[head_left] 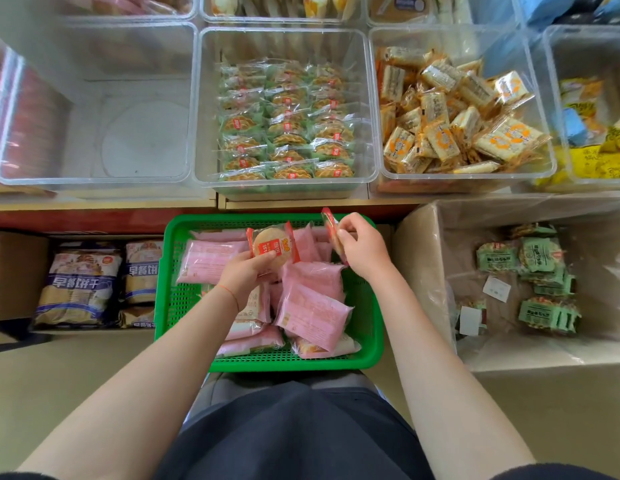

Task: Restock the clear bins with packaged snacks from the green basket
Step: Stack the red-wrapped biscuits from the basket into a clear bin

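Above green basket (267,363): left hand (246,268) gripping round cracker packet (272,245) face-up; right hand (362,249) pinching second packet (331,226) edge-on, long axis near-far.

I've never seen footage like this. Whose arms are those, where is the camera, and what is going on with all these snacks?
There is no machine here: a person wears a camera on the head, looking down at their own arms. The left hand holds a round cracker in a red-edged wrapper; the right hand pinches another red-edged packet. Below them sits a green basket of pink packets. Beyond it stand clear bins: an empty bin on the left, a middle bin of green-wrapped waffles, and a bin of orange-wrapped crackers. A cardboard box sits at right.
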Demonstrator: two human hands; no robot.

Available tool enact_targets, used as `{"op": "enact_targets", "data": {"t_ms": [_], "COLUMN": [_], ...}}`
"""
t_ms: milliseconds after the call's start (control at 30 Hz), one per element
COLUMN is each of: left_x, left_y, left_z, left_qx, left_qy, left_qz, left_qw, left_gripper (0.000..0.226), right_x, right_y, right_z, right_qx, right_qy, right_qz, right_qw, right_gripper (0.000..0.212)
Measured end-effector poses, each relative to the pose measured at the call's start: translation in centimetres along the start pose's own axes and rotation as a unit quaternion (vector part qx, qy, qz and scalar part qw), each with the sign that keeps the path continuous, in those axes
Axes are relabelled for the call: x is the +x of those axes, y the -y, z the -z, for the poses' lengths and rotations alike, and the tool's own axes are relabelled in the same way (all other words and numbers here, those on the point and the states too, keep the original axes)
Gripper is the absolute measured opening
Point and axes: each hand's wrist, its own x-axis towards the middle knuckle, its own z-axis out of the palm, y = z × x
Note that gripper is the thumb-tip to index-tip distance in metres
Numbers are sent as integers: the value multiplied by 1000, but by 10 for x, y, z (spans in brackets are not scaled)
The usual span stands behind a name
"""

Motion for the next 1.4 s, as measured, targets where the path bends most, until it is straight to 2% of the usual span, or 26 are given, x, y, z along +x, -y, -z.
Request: {"op": "enact_targets", "data": {"t_ms": [133, 300, 367, 467, 600, 633, 700, 767, 833, 900, 1033, 1100, 1167, 1233, 1300, 1333, 1400], "left_x": [-20, -38, -46, -51, -57, -56, -55, -53, -52, -52, -46, -44, -39, -34, -28, -25, -17], "left_y": [-15, -36, -44, -51, -55, -54, -54, -57, -61, -70, -103, -119, -137, -157, -176, -185, -199], "left_z": [16, 35, 42, 60, 96, 109, 139, 177, 224, 279, 408, 451, 499, 535, 560, 568, 579], "left_qx": [-34, -22, -30, -69, -24, -16, -12, -5, -1, 9, 61, 52, 9, -46, -68, -62, -56], "left_qy": [24, 95, 126, 147, 160, 155, 130, 108, 106, 109, 153, 166, 157, 139, 141, 144, 161], "left_qz": [-20, -24, -21, -4, -37, -51, -77, -99, -112, -115, -106, -102, -100, -103, -105, -103, -99], "left_qw": [999, 995, 991, 987, 986, 987, 988, 989, 988, 987, 981, 979, 983, 984, 982, 982, 980], "left_gripper": [23, 34, 32, 28, 53, 56, 51, 44, 46, 50, 52, 56, 64, 58, 57, 59, 44], "right_x": [-12, -26, -33, -43, -52, -53, -55, -57, -58, -59, -55, -57, -57, -62, -64, -64, -63], "right_y": [27, 54, 64, 83, 112, 122, 144, 168, 194, 223, 291, 326, 365, 397, 417, 422, 432], "right_z": [8, -1, -11, -29, -66, -80, -112, -151, -196, -245, -345, -375, -411, -430, -441, -445, -452], "right_qx": [237, 420, 422, 411, 332, 309, 277, 226, 192, 222, 225, 247, 253, 209, 157, 161, 224], "right_qy": [70, 220, 238, 220, 150, 133, 117, 116, 109, 103, 87, 70, 87, 124, 150, 146, 113], "right_qz": [-48, -77, -69, -76, -88, -93, -94, -78, -74, -90, -91, -98, -98, -90, -81, -77, -76], "right_qw": [968, 877, 872, 882, 927, 937, 949, 964, 973, 965, 966, 962, 958, 966, 973, 973, 965], "right_gripper": [11, 12, 12, 11, 10, 14, 35, 43, 30, 26, 34, 35, 50, 64, 52, 45, 34]}}
